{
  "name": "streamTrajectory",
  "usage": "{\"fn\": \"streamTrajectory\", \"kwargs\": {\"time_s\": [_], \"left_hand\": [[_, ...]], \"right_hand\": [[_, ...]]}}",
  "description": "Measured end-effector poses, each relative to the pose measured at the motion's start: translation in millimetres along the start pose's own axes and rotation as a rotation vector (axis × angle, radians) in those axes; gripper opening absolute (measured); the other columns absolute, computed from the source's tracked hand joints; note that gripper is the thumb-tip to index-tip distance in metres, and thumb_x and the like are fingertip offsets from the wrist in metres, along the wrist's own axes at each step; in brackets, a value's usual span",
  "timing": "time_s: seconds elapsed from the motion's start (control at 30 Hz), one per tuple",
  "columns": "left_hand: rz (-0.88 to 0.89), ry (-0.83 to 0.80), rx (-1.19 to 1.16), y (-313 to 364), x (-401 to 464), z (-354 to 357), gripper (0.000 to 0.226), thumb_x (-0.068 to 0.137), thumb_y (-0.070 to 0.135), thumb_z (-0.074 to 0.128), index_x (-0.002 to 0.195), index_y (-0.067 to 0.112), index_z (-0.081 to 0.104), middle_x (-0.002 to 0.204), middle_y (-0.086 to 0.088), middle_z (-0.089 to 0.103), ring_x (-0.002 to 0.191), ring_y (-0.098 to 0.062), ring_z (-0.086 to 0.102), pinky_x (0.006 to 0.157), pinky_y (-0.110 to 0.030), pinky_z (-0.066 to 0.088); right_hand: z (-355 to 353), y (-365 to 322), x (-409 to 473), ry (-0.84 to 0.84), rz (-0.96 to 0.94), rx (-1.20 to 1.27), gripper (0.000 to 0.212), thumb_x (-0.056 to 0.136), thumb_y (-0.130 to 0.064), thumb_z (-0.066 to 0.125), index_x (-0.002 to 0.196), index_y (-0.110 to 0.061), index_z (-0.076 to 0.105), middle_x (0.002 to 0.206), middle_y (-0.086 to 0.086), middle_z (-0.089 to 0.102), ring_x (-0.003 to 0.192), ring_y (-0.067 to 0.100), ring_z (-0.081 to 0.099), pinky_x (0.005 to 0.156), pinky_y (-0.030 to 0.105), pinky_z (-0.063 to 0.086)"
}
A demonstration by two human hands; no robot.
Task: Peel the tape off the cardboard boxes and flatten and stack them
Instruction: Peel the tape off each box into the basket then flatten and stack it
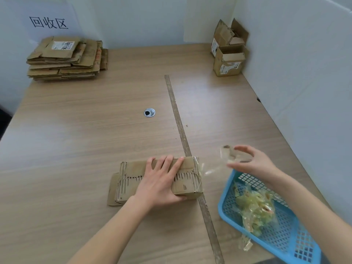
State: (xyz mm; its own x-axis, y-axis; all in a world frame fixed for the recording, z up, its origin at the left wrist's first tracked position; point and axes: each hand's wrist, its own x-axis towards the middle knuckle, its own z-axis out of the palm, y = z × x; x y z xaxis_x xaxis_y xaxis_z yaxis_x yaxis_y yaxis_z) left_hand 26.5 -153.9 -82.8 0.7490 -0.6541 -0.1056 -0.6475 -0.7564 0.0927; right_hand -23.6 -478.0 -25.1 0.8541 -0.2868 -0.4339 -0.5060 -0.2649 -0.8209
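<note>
While the right hand (253, 164) pinches tape (227, 152), a surface-torn cardboard box (131, 169).

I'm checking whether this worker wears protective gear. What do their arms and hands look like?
The left forearm and right forearm are bare to the frame edge, with no sleeves in view. The left hand and right hand are ungloved, with slender fingers and no ring, watch or wristband visible. The right hand is slightly motion-blurred, so fine detail is uncertain.
</note>
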Motion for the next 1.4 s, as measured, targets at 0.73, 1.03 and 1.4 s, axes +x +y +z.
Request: {"fn": "streamTrajectory", "kwargs": {"time_s": [0.73, 1.03, 1.4], "left_hand": [[-0.009, 0.087, -0.048, 5, -3, 4, 0.124, 0.064, 0.095, 0.047, 0.162, 0.026, 0.017, 0.151, -0.003, 0.033, 0.143, -0.026, 0.03, 0.12, -0.055, 0.014], [0.003, 0.134, -0.072, 3, -3, 6, 0.121, 0.06, 0.089, 0.051, 0.16, 0.027, 0.025, 0.147, -0.002, 0.039, 0.139, -0.026, 0.036, 0.118, -0.054, 0.019], [0.022, 0.146, -0.083, -1, -4, 4, 0.119, 0.059, 0.088, 0.054, 0.159, 0.03, 0.026, 0.147, 0.0, 0.041, 0.138, -0.023, 0.037, 0.116, -0.053, 0.021]], "right_hand": [[93, 21, -69, -0.185, -1.053, -1.028, 0.053, 0.087, -0.036, 0.076, 0.137, -0.025, 0.061, 0.144, -0.011, 0.056, 0.141, 0.01, 0.045, 0.119, 0.033, 0.035], [101, 6, -67, -0.091, -1.022, -1.209, 0.032, 0.079, 0.005, 0.071, 0.103, -0.015, 0.065, 0.104, -0.001, 0.061, 0.098, 0.019, 0.059, 0.084, 0.029, 0.052], [111, -12, -65, -0.187, -0.846, -1.409, 0.023, 0.09, -0.012, 0.071, 0.105, -0.017, 0.055, 0.109, -0.001, 0.053, 0.102, 0.016, 0.049, 0.071, 0.026, 0.054]]}}
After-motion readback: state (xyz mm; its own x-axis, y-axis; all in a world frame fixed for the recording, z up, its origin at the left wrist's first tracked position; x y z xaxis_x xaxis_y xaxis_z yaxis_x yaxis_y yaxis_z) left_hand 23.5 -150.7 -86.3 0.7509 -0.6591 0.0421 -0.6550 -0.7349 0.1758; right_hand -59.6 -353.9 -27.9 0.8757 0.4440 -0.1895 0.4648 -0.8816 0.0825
